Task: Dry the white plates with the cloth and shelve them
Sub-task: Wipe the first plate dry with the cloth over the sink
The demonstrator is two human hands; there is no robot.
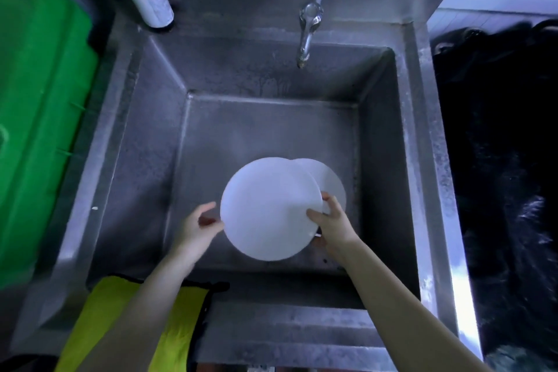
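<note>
A white plate is held over the bottom of a deep steel sink. My right hand grips its right edge, thumb on top and fingers under it. My left hand touches its left edge with the fingers curled around the rim. A second white plate lies beneath it, partly hidden, showing at the upper right. A yellow-green cloth with dark trim hangs over the sink's front left rim, under my left forearm.
A metal tap juts over the back of the basin. A dark bottle with a white label stands at the back left corner. A green plastic crate fills the left side. A black bag lies to the right.
</note>
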